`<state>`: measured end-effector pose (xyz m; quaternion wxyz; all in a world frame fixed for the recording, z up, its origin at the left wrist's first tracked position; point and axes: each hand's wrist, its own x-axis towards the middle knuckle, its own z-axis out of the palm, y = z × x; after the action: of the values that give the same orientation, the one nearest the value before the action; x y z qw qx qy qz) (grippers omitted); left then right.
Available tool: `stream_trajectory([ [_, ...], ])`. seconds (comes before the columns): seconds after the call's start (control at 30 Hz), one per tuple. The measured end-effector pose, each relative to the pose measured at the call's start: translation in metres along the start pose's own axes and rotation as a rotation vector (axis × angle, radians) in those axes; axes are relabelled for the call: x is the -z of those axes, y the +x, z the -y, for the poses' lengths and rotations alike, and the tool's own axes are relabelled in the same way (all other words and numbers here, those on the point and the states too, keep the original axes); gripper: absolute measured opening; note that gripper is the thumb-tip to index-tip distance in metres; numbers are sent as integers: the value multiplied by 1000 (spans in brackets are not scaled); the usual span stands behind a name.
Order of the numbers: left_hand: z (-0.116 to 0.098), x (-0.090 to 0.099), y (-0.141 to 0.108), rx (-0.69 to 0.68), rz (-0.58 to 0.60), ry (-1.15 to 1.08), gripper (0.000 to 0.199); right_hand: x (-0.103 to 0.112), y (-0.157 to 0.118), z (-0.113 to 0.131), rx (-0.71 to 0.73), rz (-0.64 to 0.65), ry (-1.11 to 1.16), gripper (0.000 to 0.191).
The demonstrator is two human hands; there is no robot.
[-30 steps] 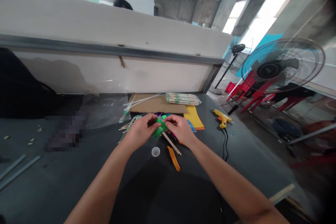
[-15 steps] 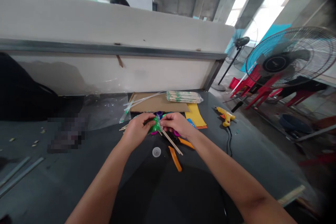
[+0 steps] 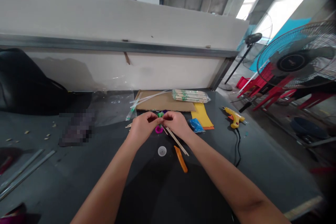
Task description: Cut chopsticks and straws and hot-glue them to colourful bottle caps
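Note:
Thumb and fingers pinched, my left hand (image 3: 144, 125) meets my right hand (image 3: 177, 124) over the middle of the dark table. Between their fingertips shows a bit of a small green packet (image 3: 160, 114), mostly covered by the fingers; both hands grip it. Just below the fingertips lies a magenta ring-shaped piece (image 3: 159, 130). Thin wooden sticks (image 3: 178, 142) slant out from under my right hand. A translucent white disc (image 3: 162, 151) and an orange strip-like piece (image 3: 181, 159) lie nearer to me. Beside my right wrist is a blue packet (image 3: 195, 125).
Behind the hands lie cardboard (image 3: 157, 103), a wrapped bundle of sticks (image 3: 191, 96) and yellow sheets (image 3: 201, 114). A yellow glue gun (image 3: 235, 117) with a black cord rests at right. Clear plastic bag (image 3: 111, 108) at left; a fan (image 3: 294, 63) stands beyond the table.
The view has shifted slightly, moving the scene rightward. My fingertips have come together, covering more of the green packet. The blue packet now shows more fully beside my right wrist.

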<state>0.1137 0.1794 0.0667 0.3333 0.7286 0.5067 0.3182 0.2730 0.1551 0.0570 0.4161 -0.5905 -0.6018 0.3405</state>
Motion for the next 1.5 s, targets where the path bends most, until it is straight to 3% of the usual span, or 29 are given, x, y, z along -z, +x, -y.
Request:
stream_trajectory([
  [0.1, 0, 0, 1, 37, 39, -16, 25, 1, -3, 5, 119, -50, -188, 6],
  [0.3, 7, -1, 3, 37, 85, -146, 24, 3, -5, 8, 162, -9, -235, 7],
  [0.87, -4, -3, -2, -31, -37, 71, 18, 3, -5, 11, 80, -19, -187, 10],
  [1.17, -3, -14, -7, -182, -101, 330, 11, -4, -6, 6, 117, -123, -241, 6],
  [1.5, -7, -15, -9, -145, -63, 358, 13, 0, -3, 0, 74, -242, -362, 5],
])
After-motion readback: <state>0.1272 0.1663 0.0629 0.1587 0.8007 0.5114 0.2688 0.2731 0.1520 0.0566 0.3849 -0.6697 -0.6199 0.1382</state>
